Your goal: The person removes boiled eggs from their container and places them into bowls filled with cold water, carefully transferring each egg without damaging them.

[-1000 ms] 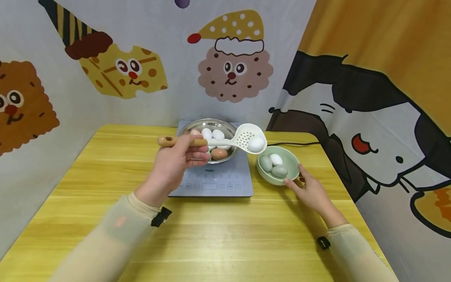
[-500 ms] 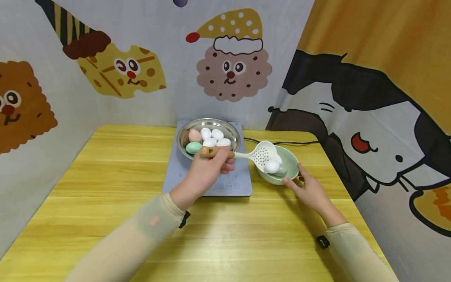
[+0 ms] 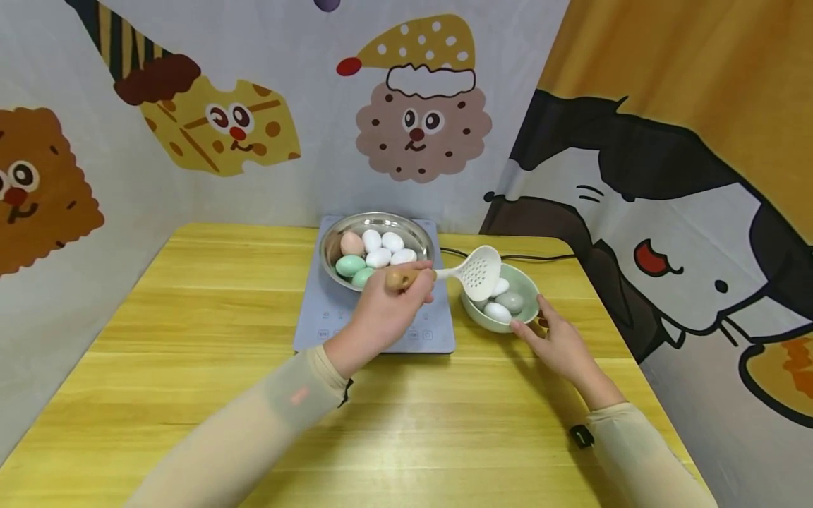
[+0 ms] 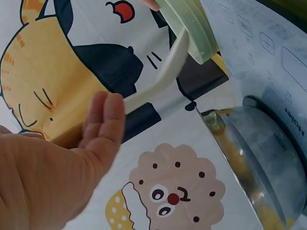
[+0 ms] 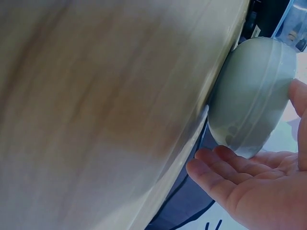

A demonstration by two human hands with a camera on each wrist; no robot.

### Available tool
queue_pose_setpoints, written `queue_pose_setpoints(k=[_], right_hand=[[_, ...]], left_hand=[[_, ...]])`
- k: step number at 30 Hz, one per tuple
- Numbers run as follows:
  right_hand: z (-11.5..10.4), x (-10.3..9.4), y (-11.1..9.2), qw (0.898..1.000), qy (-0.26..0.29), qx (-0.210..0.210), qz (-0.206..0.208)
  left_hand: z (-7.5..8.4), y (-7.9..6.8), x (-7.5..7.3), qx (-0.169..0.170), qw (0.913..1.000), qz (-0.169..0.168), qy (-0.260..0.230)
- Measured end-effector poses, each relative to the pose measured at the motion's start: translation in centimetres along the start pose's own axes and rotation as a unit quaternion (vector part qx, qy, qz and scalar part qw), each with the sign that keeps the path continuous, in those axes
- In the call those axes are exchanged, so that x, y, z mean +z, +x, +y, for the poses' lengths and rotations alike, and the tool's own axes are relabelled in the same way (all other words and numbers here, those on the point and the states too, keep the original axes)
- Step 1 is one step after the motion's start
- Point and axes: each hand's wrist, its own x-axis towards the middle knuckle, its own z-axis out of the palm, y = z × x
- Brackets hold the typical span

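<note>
My left hand (image 3: 385, 314) grips the wooden handle (image 3: 401, 280) of a white slotted spoon (image 3: 480, 274). The spoon's perforated head is tilted over the left rim of a pale green bowl (image 3: 528, 286) and carries no egg. Inside the bowl lie several eggs, among them a white egg (image 3: 497, 312) at the front and a grey-green egg (image 3: 510, 303). My right hand (image 3: 559, 346) holds the bowl from the right side; in the right wrist view the thumb (image 5: 298, 98) is at the rim and the fingers (image 5: 218, 175) lie along the bowl's side.
A steel pan (image 3: 330, 243) sits on a flat induction cooker (image 3: 311, 321). It holds several white eggs, a pinkish egg (image 3: 352, 244) and green eggs. A black cord (image 3: 540, 258) runs behind the bowl on the wooden table (image 3: 190, 339). Printed curtains stand behind and beside it.
My left hand has moved right with the slotted spoon. The white egg has gone from the spoon into the bowl, and the spoon's head has lifted slightly. My right hand stays at the bowl.
</note>
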Motion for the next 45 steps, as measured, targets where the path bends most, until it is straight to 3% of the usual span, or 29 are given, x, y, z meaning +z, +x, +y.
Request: queue_pose_setpoints(k=[5, 7, 10, 13, 16, 18, 21, 27, 29, 32, 35, 38, 45], right_hand=[[-0.1, -0.1, 0.0, 1.0, -0.001, -0.001, 0.0], [-0.1, -0.1, 0.0, 1.0, -0.001, -0.002, 0.001], [-0.1, -0.1, -0.1, 1.0, 0.001, -0.006, 0.001], [0.0, -0.2, -0.3, 1.0, 0.007, -0.008, 0.0], [0.0, -0.4, -0.5, 1.0, 0.008, -0.006, 0.001], [0.0, -0.5, -0.6, 1.0, 0.007, -0.004, 0.002], [0.1, -0.5, -0.6, 1.0, 0.003, -0.003, 0.005], [0.0, -0.1, -0.7, 1.0, -0.004, -0.006, 0.009], [0.0, 0.0, -0.8, 1.0, -0.003, -0.004, 0.008], [0.0, 0.1, -0.8, 1.0, 0.001, -0.005, 0.01], [-0.2, 0.1, -0.8, 1.0, 0.003, -0.009, 0.012], [-0.3, 0.1, -0.6, 1.0, 0.004, -0.012, 0.012], [-0.3, 0.1, -0.3, 1.0, 0.007, -0.008, 0.006]], left_hand=[[0.2, -1.1, -1.6, 0.046, 0.9981, -0.016, -0.037], [0.3, -1.5, -2.9, 0.074, 0.9952, -0.007, -0.063], [0.4, -2.1, -5.6, 0.104, 0.9916, 0.033, -0.068], [-0.1, -2.9, -8.7, 0.117, 0.9903, 0.072, -0.018], [-0.8, -3.8, -11.4, 0.129, 0.9866, 0.077, 0.063], [-1.3, -4.2, -12.8, 0.147, 0.9797, 0.067, 0.119], [-1.7, -4.3, -14.3, 0.194, 0.9619, 0.036, 0.189], [-1.8, -3.3, -15.8, 0.285, 0.9228, -0.034, 0.257], [-1.8, -2.8, -16.0, 0.295, 0.9163, -0.052, 0.266], [-1.7, -2.2, -16.1, 0.295, 0.9134, -0.076, 0.27], [-1.9, -1.8, -16.0, 0.292, 0.9137, -0.09, 0.268], [-2.0, -1.7, -15.9, 0.265, 0.9256, -0.091, 0.254], [-1.3, -1.3, -15.9, 0.105, 0.9787, -0.06, 0.166]])
